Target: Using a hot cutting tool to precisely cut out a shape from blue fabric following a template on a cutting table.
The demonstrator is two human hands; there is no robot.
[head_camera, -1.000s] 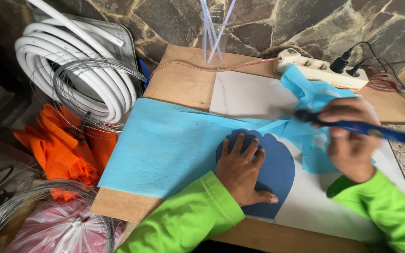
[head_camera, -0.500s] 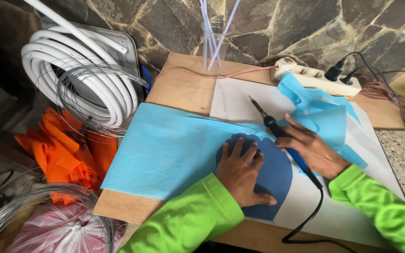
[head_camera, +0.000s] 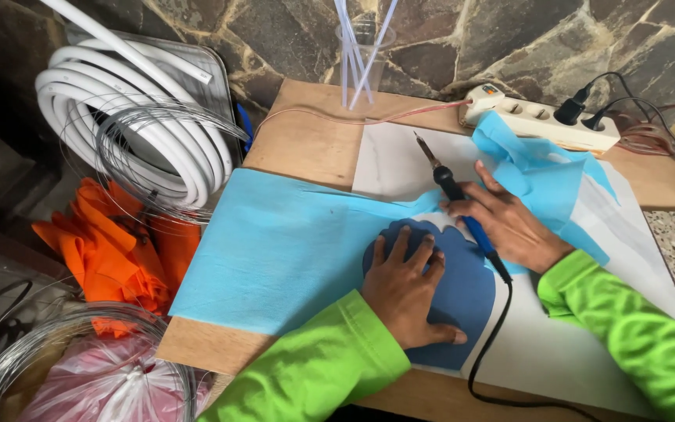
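Head view: hot tool over blue cloth

Soldering iron (head_camera: 462,211) lies gripped in the right hand (head_camera: 509,223), tip raised over the white board (head_camera: 400,160). Left hand (head_camera: 408,285) presses flat, fingers spread, on the dark template (head_camera: 462,293) atop the cloth (head_camera: 275,246). Power strip (head_camera: 541,117) sits behind.

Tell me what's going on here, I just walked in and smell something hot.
A person in green sleeves works at a wooden table. The left hand presses flat on a dark blue template lying on a light blue sheet. The right hand holds a corded soldering iron, its tip raised over the white board. A power strip sits behind.
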